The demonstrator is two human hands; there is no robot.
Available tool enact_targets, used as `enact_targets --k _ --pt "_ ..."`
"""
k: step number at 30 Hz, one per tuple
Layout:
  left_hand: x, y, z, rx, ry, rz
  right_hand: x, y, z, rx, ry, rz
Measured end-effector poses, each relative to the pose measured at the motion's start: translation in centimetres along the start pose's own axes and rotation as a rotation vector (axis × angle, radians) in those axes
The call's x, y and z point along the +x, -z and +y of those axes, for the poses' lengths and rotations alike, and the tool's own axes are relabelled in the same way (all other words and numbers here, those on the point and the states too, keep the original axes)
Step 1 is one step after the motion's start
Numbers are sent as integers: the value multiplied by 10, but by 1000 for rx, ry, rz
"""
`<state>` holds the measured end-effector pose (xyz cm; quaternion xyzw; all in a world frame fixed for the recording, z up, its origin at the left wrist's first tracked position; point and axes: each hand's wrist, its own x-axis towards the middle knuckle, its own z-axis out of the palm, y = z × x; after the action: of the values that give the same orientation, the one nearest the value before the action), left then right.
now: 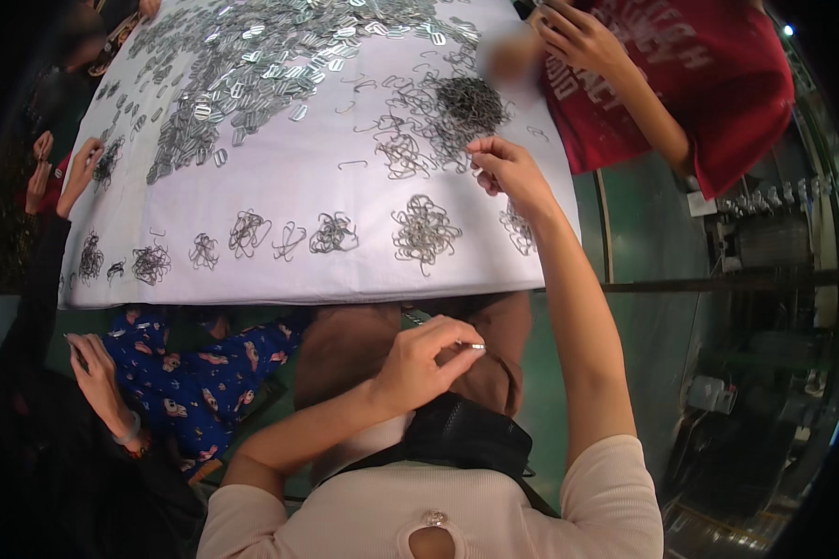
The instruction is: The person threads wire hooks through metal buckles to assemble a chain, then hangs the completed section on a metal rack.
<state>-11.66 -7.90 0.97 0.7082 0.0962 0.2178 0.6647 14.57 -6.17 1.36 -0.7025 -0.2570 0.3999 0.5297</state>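
Note:
My left hand (431,361) is held over my lap, off the table's near edge. Its thumb and forefinger pinch a small shiny metal piece (476,347), seen nearly edge-on. Over the table, my right hand (511,173) has its fingers drawn together beside loose bent wire hooks (404,156). Whether a hook is between those fingertips I cannot make out. Just beyond it sits a dense dark heap of wire hooks (469,104). Nearer me lies a rounded pile of hooks (425,229), and another pile (517,228) is partly behind my right forearm.
Flat slotted metal buckles (252,70) spread across the far part of the white-covered table (280,177). Several small hook piles (150,265) line the near edge. A person in a red shirt (667,84) works at the right; other people's hands (98,382) show at the left.

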Motion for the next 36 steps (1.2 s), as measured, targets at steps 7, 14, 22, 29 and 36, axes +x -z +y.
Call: enact_targets --k 7,14,22,29,36 --pt "5 -3 11 -52 14 -57 -151 -10 -27 91 78 175" --pt "14 -13 24 -80 40 -157 -244 -39 -11 294 4 358" --pt "25 -28 30 -38 -113 -167 -259 -56 -7 376 51 617" --pt "64 -22 42 -23 -300 -226 -281 -47 -50 132 331 894" --pt "142 -84 -34 221 -414 -407 -364 -12 -156 -354 603 1325"
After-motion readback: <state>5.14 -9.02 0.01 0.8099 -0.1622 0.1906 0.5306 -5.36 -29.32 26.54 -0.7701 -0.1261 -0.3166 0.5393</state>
